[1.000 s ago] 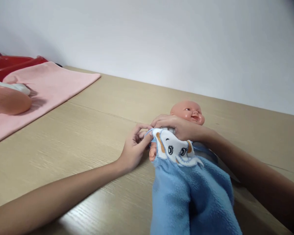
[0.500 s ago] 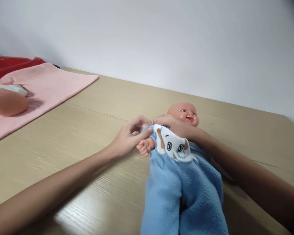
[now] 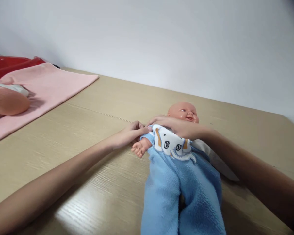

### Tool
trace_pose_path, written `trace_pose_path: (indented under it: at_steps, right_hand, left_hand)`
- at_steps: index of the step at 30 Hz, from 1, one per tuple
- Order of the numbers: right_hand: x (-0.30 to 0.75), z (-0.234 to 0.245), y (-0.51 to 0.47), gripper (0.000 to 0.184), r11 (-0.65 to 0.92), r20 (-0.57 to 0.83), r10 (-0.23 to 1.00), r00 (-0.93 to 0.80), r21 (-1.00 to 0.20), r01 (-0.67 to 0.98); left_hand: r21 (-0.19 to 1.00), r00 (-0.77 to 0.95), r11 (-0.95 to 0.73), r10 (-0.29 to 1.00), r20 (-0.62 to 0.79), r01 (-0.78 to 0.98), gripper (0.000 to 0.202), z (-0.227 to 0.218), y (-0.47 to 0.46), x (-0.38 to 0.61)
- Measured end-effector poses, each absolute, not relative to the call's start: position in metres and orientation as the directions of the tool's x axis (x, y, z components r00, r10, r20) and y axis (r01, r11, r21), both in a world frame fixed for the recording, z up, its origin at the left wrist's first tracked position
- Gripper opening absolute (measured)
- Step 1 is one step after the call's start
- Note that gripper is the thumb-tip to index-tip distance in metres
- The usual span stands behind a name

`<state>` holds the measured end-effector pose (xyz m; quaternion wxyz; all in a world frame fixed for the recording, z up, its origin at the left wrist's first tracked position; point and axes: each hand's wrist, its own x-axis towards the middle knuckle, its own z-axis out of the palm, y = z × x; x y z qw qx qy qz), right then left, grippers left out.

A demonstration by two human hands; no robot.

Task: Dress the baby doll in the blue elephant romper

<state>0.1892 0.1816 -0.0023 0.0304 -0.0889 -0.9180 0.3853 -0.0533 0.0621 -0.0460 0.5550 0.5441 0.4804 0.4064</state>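
A baby doll (image 3: 182, 110) lies on its back on the table, its head away from me. It wears blue fleece overalls (image 3: 163, 178) with a white elephant face (image 3: 172, 143) on the bib. My left hand (image 3: 127, 135) pinches the blue cloth at the doll's shoulder, just above the doll's bare hand (image 3: 140, 148). Across the doll's chest reaches my right hand (image 3: 177, 125), fingers curled over the same shoulder and closed on the upper edge of the cloth. Its fingertips are partly hidden. White cloth (image 3: 217, 160) shows beneath my right forearm.
To the left a pink cloth (image 3: 63, 80) is spread on the wooden table (image 3: 105, 182). A skin-coloured rounded doll part (image 3: 11, 99) with white fabric lies on it. Behind stands a red plastic container (image 3: 12, 63). A pale wall (image 3: 147, 45) rises behind the table.
The doll's hand and sleeve have shifted slightly left, and more blue sleeve shows. My right hand's fingers have moved left over the shoulder, closer to my left hand. The bib has tilted a little.
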Motion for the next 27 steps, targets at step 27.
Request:
trace_pose_path:
  at_steps: [27]
  right_hand:
    - [0.135, 0.024, 0.119, 0.027, 0.698, -0.128, 0.654, -0.746, -0.278, 0.660]
  left_hand:
    - [0.818, 0.243, 0.003, 0.954, -0.174, 0.575, 0.053, -0.008, 0.018, -0.052]
